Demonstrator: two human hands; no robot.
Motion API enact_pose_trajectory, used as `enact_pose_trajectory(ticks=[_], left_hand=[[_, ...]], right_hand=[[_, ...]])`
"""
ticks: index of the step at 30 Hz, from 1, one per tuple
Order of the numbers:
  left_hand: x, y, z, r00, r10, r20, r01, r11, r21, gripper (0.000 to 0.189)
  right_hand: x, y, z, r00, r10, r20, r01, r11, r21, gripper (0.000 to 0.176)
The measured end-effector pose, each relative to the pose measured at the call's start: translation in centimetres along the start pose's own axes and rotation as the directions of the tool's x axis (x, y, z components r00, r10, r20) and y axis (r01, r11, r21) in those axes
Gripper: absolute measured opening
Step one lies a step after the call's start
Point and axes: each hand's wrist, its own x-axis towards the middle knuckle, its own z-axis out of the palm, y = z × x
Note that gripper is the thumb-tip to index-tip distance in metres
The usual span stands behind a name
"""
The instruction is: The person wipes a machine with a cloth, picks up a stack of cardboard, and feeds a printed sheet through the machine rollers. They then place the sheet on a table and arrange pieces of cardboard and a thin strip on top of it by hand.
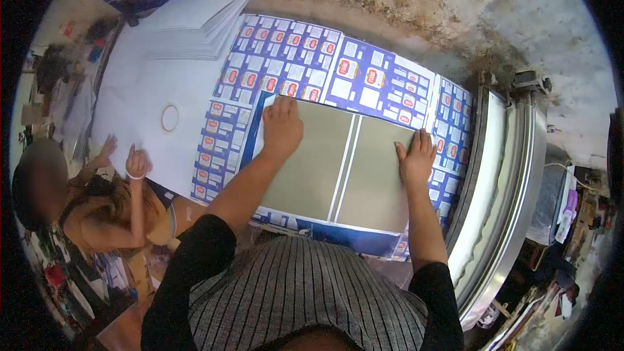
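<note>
Two grey-green boards lie side by side on a blue-edged sheet, a narrow white strip between them: a left board (315, 162) and a right board (377, 175). My left hand (283, 127) presses on the left board's upper left corner, its fingers bent over the top edge and close together; whether they pinch anything is hidden. At the upper right corner of the right board rests my right hand (418, 156), flat, with thumb and fingers apart. Blue printed sheets (374, 78) with red labels spread under and around the boards.
On the left, a white surface (130, 104) bears a tape roll (169, 118) and a stack of white sheets (188, 29). Another person (117, 214) leans there, hands at its edge. A machine with a long metal roller (513, 201) stands right. Beyond is a stained wall (390, 0).
</note>
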Motion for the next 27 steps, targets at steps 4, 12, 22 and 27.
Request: enact_pose_trajectory(ticks=[4,12,22,27], left_hand=[[0.2,5.4,0.0,0.971,0.224,0.088,-0.190,0.939,-0.286,0.045],[0.8,10.2,0.5,0.955,0.226,0.192,-0.137,0.911,-0.389,0.061],[-0.1,8.9,0.9,0.978,0.192,0.087,-0.151,0.926,-0.345,0.067],[-0.2,5.4,0.7,0.971,0.218,0.101,-0.163,0.906,-0.391,0.070]], right_hand=[[-0.2,-4.0,-1.9,0.979,-0.110,-0.170,0.148,0.962,0.230,0.053],[2.5,-9.2,0.5,0.961,-0.276,-0.032,0.274,0.921,0.278,0.046],[2.9,-9.8,1.3,0.958,-0.286,-0.017,0.286,0.949,0.136,0.056],[2.9,-9.9,1.3,0.955,-0.298,0.004,0.296,0.951,0.092,0.060]])
